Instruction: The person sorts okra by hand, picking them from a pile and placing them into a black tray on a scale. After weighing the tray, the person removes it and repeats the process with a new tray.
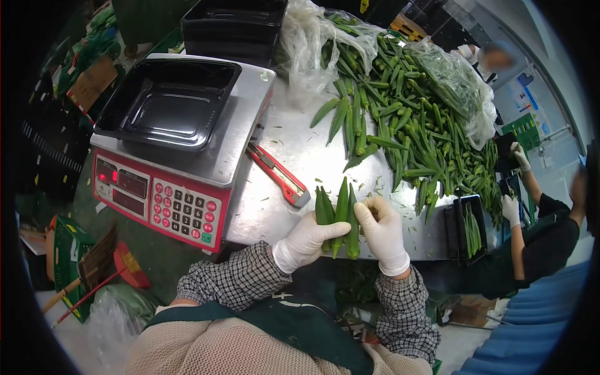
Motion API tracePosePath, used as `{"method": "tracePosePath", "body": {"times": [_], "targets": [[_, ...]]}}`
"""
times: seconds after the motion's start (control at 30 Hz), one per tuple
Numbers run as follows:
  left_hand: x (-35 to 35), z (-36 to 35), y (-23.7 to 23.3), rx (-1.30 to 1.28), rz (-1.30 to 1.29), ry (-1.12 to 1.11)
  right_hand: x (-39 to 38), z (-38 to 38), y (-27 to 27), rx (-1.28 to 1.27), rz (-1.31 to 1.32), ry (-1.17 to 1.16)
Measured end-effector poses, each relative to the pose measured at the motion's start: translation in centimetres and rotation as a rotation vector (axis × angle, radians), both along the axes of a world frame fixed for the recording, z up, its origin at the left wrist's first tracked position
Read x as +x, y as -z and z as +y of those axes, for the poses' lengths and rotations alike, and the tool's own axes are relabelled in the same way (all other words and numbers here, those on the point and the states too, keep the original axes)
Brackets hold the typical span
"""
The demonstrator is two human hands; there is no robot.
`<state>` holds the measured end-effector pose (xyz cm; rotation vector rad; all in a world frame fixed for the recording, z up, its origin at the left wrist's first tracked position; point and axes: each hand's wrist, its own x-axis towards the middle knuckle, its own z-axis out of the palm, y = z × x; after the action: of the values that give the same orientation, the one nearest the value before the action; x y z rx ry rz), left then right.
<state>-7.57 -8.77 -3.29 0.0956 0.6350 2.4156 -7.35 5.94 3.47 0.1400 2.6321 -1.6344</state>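
Several okra pods (341, 209) stand side by side between my two gloved hands, above the near edge of the metal table. My left hand (307, 240) is closed round the pods on the left, its thumb lying across them. With thumb and fingers, my right hand (382, 232) pinches the rightmost pod (352, 231). Just beyond my hands lies a red utility knife (281, 175). A large heap of okra (419, 125) spreads over the table ahead and to the right.
At left, a red scale (156, 200) carries a black plastic tray (169, 103). More black trays (231, 31) are stacked behind it. Clear plastic bags (309, 50) lie by the heap. A black tray of okra (472, 228) sits at right, near a co-worker's gloved hands (511, 209).
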Motion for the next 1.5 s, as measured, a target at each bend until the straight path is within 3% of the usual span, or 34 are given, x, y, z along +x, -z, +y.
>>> {"method": "tracePosePath", "body": {"times": [0.13,0.23,0.57,0.77,0.93,1.0,1.07,1.1,1.17,1.27,1.33,1.47,1.5], "targets": [[0.2,-0.1,-2.7,0.016,-0.057,-0.049,-0.6,0.5,0.2,-0.201,-0.059,0.035],[0.1,-0.3,-2.2,0.010,-0.056,-0.019,-0.7,0.5,-0.1,-0.240,0.015,0.119],[0.1,-0.1,-0.2,0.003,-0.018,0.007,0.4,-0.1,0.8,0.104,0.171,0.007],[0.1,-0.3,-1.8,0.029,-0.012,0.018,-0.6,0.7,0.2,-0.408,-0.056,0.060],[0.0,-0.6,-0.2,-0.010,0.106,0.178,0.7,0.6,-2.0,-0.166,-0.115,-0.053],[0.0,-0.6,-0.2,-0.009,0.047,0.129,2.0,2.7,-3.4,-0.112,-0.158,-0.091],[0.0,-0.5,-0.2,0.023,0.004,0.073,4.0,6.1,-5.1,0.133,-0.215,-0.123],[0.0,-0.4,-0.1,0.042,-0.006,0.052,4.8,7.5,-6.0,0.221,-0.189,-0.245],[-0.1,-0.1,0.1,0.076,-0.025,0.017,5.6,9.7,-6.4,0.609,-0.223,-0.302],[-0.2,0.0,-0.4,0.072,-0.058,0.002,3.6,9.7,-5.1,0.619,-0.033,-0.053],[-0.2,0.0,-0.4,0.071,-0.080,0.001,0.2,8.2,-2.9,0.582,0.288,-0.107],[-0.2,-0.2,-0.1,0.081,-0.086,0.000,-7.8,3.4,0.0,0.832,0.361,-0.179],[-0.2,-0.2,-0.1,0.088,-0.089,-0.010,-9.6,2.8,1.2,0.883,0.480,-0.151]]}}
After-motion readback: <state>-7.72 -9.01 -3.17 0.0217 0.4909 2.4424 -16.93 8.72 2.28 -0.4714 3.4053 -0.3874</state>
